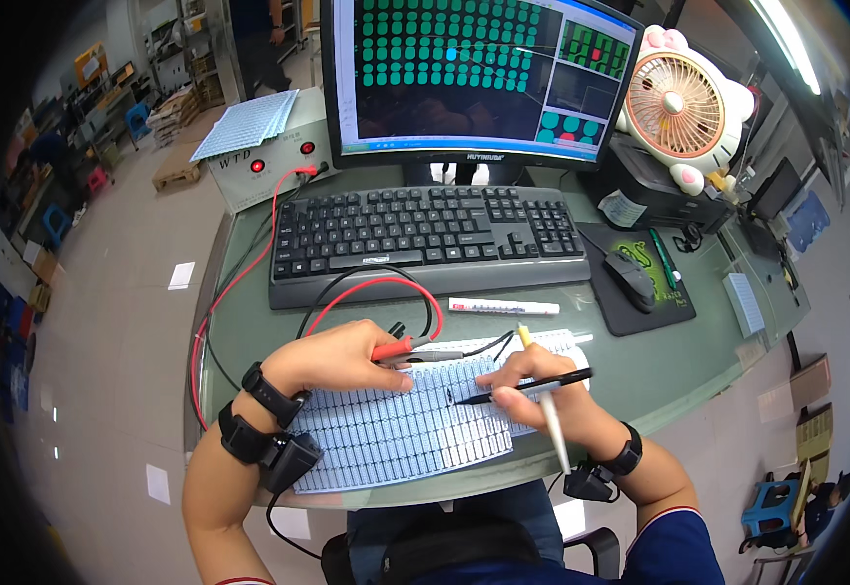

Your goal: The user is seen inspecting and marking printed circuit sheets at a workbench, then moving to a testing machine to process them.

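A pale blue sheet printed with a grid of small rectangular cells [371,444] lies at the table's near edge, partly over another white sheet [563,341]. My left hand [342,356] rests on its upper left part, closed around a red test lead handle [394,348]. Beside it lies a grey-and-black lead handle [437,357]. My right hand [537,382] is closed on a slim black pen-like tool [532,386], its dark tip at the sheet's cells. A white stick with a yellow end [554,429] also sits between its fingers.
A white marker [503,307] lies before the black keyboard [425,234]. Behind stands a monitor [474,88] showing green circles. A mouse [630,278] and pink-white fan [683,102] are right. A metal box with red lights [274,161], carrying sheets, stands left; its cables cross the table.
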The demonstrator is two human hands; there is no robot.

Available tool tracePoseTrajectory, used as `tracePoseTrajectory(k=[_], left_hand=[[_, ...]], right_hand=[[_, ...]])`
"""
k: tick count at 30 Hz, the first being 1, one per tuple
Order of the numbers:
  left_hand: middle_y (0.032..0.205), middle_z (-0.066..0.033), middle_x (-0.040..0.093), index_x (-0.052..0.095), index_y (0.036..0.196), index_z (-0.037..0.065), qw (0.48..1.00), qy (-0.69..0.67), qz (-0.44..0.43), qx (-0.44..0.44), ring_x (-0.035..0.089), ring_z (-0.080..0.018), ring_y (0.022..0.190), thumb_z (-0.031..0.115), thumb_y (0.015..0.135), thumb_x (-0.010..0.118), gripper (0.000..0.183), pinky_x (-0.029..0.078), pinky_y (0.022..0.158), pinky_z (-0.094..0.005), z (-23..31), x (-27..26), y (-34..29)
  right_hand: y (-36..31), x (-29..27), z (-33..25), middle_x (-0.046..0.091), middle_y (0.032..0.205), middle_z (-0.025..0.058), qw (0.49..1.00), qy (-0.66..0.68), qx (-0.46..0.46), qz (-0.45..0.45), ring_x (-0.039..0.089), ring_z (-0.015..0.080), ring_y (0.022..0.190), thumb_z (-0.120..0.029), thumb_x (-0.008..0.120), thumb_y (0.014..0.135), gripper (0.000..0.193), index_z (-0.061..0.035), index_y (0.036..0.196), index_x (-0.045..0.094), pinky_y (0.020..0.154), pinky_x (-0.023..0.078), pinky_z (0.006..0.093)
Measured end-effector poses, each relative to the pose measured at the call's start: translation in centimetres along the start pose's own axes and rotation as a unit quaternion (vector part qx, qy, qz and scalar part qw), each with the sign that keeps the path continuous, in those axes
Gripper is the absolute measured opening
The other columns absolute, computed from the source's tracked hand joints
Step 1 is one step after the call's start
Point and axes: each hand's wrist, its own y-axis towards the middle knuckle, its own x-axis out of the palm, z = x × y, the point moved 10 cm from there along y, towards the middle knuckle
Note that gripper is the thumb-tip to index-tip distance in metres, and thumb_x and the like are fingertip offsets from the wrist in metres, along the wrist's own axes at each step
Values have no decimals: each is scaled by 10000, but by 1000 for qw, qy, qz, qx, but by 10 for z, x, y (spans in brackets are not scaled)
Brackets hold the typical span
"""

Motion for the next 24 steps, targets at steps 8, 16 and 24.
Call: tracePoseTrajectory(k=[8,16,24], left_hand=[[612,-4,486,625,738,13,989,2,141,36,431,-96,557,213,818,728,239,371,537,-279,43,-62,-55],[665,16,453,683,799,100,644,529,467,297,488,-102,533,189,673,688,155,343,471,-280,193,1,-98],[673,24,415,683,827,118,668,540,393,328,448,-93,500,156,708,679,125,315,472,-258,166,85,-30]], right_hand=[[-29,-93,-69,497,599,77,955,169,-139,201,467,107,493,-211,601,901,260,-60,876,391,623,592,373],[-72,-169,-59,477,615,60,911,121,-130,372,420,79,488,-208,566,911,221,-67,855,405,538,552,298],[-105,-189,-41,497,633,64,889,132,-103,426,451,85,514,-230,578,902,236,-68,846,414,541,541,270]])
